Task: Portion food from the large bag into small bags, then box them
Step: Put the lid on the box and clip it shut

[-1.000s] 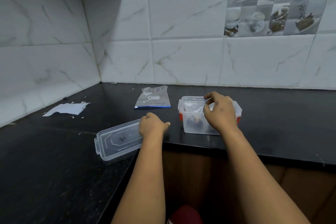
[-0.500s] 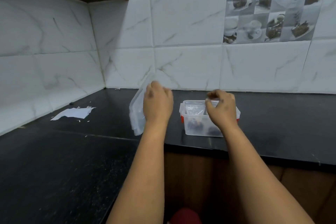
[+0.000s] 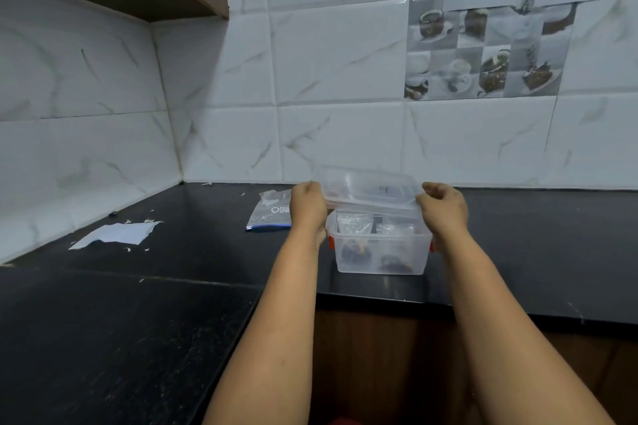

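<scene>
Your left hand and right hand each grip one end of the clear lid, fingers curled closed around its short edges. You hold it just above the box, tilted so the far edge sits higher than the near one; whether the near edge touches the box rim cannot be told. The box stands on the black counter directly below and between your hands, near the counter's front edge. It is clear plastic with red clips at both ends. Inside it, small bags stand upright with dark food at the bottom.

Just beyond your left hand, partly hidden by it, the large bag lies flat on the counter, clear with a blue strip along its near edge. Well off to the left of that hand lies a torn white paper, with small scraps scattered near it.
</scene>
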